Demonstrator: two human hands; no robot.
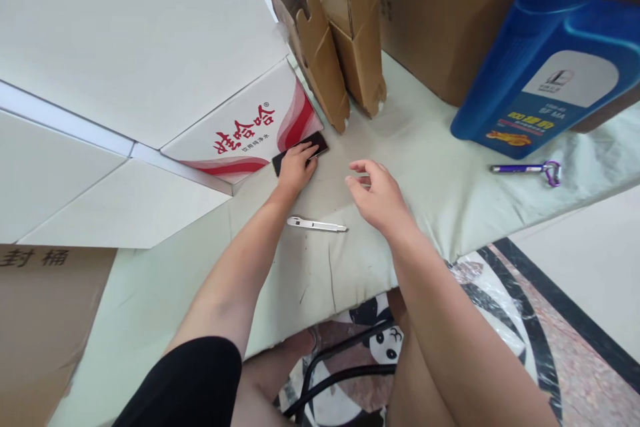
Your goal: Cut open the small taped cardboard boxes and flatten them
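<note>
My left hand [296, 168] lies over a flat black smartphone [320, 141] at the foot of the white-and-red carton, its thumb and fingers closed about the phone. Part of the phone is hidden beneath the hand. To the right, my right hand [377, 193] hovers over the cloth with loosely curled fingers apart and nothing in them. Between my forearms a white utility knife [317, 224] lies on the cloth, its tip pointing right.
A white-and-red carton [280, 127] stands left, beside folded cardboard pieces [357, 60]. Behind is a large brown box [440, 20]. A blue jug [545, 80] and a purple pen-like tool with a hook [525, 169] are at right. The cloth-covered table [360, 260] ends near my knees.
</note>
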